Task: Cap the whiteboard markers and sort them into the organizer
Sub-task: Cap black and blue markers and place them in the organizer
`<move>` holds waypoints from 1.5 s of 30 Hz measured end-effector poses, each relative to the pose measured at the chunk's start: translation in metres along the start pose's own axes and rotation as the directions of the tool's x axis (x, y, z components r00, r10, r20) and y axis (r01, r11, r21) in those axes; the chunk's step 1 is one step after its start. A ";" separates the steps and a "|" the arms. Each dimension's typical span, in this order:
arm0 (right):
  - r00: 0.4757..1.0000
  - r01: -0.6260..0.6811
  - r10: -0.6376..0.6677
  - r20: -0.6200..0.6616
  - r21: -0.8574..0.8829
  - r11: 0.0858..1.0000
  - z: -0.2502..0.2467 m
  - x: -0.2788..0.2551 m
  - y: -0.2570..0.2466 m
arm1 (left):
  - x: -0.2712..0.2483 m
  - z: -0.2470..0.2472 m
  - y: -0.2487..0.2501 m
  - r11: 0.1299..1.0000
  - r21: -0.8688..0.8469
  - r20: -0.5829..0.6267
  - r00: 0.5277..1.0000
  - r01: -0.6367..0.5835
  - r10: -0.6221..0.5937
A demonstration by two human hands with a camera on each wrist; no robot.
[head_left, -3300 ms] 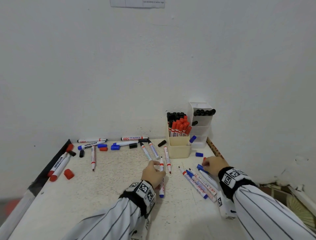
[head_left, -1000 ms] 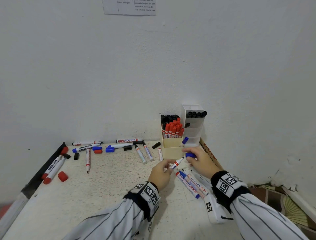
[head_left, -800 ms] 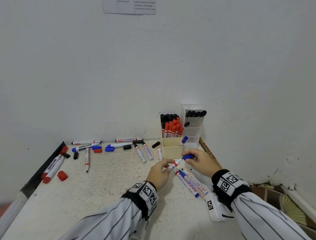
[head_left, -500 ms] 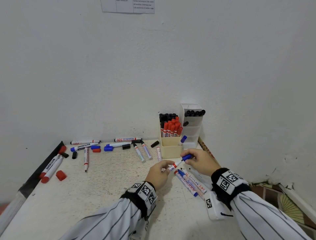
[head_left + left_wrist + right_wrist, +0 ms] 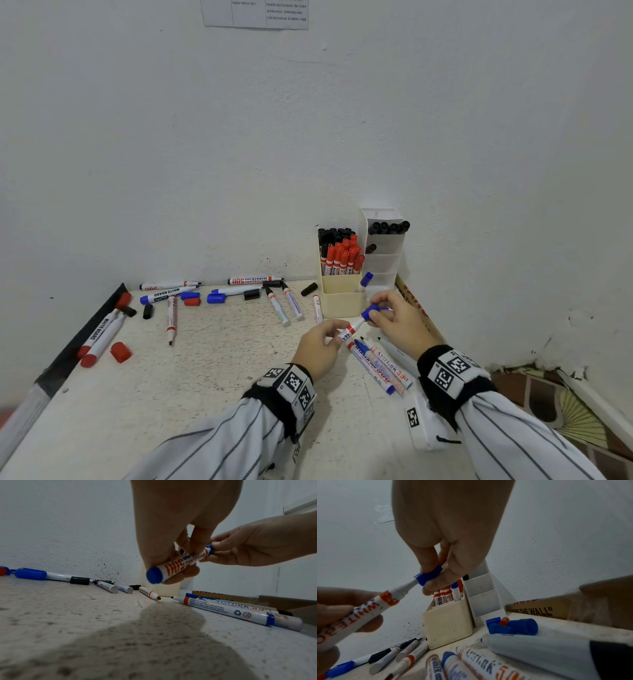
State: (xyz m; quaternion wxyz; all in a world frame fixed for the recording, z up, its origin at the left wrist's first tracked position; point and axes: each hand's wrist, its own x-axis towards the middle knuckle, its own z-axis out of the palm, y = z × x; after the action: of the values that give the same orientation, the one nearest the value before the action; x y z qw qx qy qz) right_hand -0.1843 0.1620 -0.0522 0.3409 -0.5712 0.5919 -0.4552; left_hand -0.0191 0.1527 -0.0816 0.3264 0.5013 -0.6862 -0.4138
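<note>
A: Where are we?
B: Capping. Above the surface (image 5: 191, 377), before the organizer (image 5: 342, 301), our left hand (image 5: 317, 346) grips 1 marker (image 5: 351, 330); right hand (image 5: 399, 322) fingers pinch its blue cap (image 5: 370, 312), not yet seated.
A: Next?
B: Push it home, then find the blue compartment.

A white blue-ended marker (image 5: 348, 332) is held above the table, tip toward 2 o'clock, a blue cap (image 5: 370, 312) partly seated on it. At 12 o'clock stands the cream organizer (image 5: 342, 303), holding upright red and black markers.
</note>
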 end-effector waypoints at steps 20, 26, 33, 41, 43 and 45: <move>0.997 -0.074 0.073 -0.011 -0.202 0.977 0.009 0.004 -0.004 | -0.006 0.008 0.021 0.971 -0.204 0.219 0.972 0.125 -0.079; 0.998 -0.032 0.037 0.056 -0.091 0.995 0.005 0.006 -0.013 | -0.003 0.009 0.030 0.856 -0.441 0.300 0.943 0.269 -0.142; 0.985 0.170 -0.168 0.028 -0.165 0.972 -0.012 0.031 -0.038 | 0.015 0.018 0.021 0.970 -0.225 0.038 0.996 0.090 -0.084; 0.850 0.361 -0.476 -0.226 -0.409 0.838 -0.017 0.062 -0.044 | 0.015 0.040 0.000 0.958 0.241 0.207 0.956 0.154 -0.206; 0.867 0.358 -0.473 -0.157 -0.464 0.810 -0.015 0.066 -0.037 | 0.016 0.043 -0.001 0.935 0.341 0.252 0.948 0.099 -0.193; 0.884 0.354 -0.458 -0.099 -0.498 0.791 -0.014 0.068 -0.030 | 0.018 0.042 -0.003 0.909 0.409 0.247 0.950 0.078 -0.192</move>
State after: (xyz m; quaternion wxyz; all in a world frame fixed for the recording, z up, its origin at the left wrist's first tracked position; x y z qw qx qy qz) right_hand -0.1936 0.0990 -0.0116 0.0214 -0.6977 0.5792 -0.4209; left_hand -0.0597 0.1452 -0.1025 0.0884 0.5393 -0.7580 -0.3560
